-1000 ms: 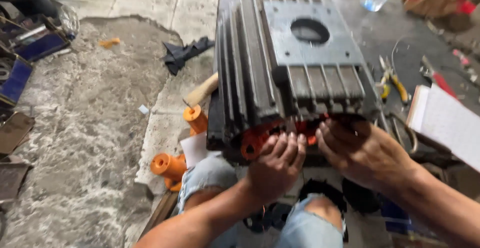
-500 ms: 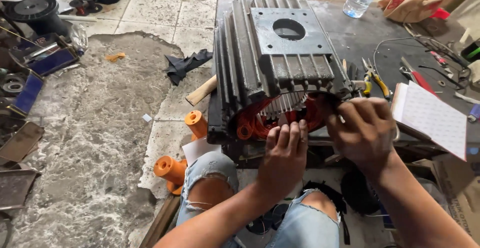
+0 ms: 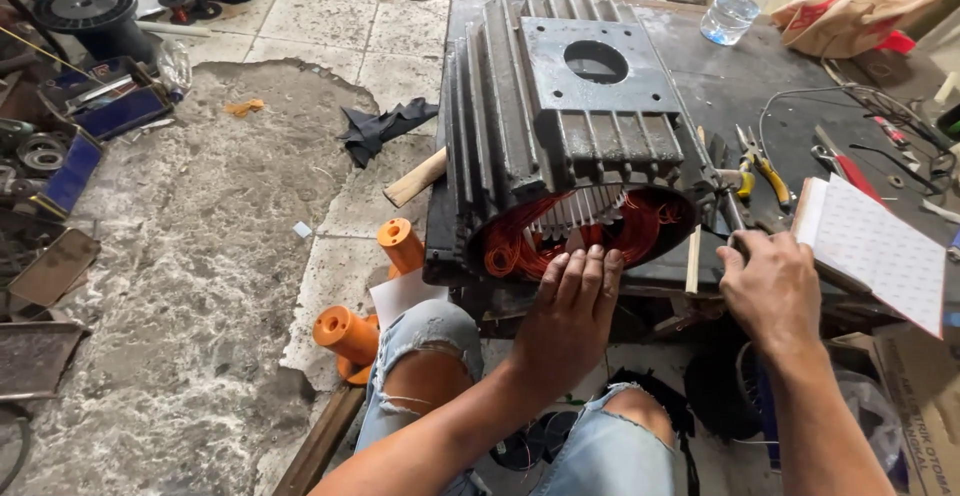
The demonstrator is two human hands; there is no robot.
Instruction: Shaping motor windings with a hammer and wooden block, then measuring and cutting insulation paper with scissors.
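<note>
While the motor housing (image 3: 560,136) lies with its long axis running twelve to six, open end toward six, the left hand (image 3: 572,308) rests flat-fingered at its copper windings (image 3: 515,246), and the right hand (image 3: 772,281) closes around a thin tool (image 3: 728,208).

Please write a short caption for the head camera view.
Left hand on orange windings of finned motor housing; right hand grips a tool beside it.

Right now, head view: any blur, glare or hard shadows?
Head view: even daylight, no hard shadows; finned motor housing and copper windings sharp; left hand and right hand crisp; mild glare on the water bottle; wide-angle stretch at edges.
</note>
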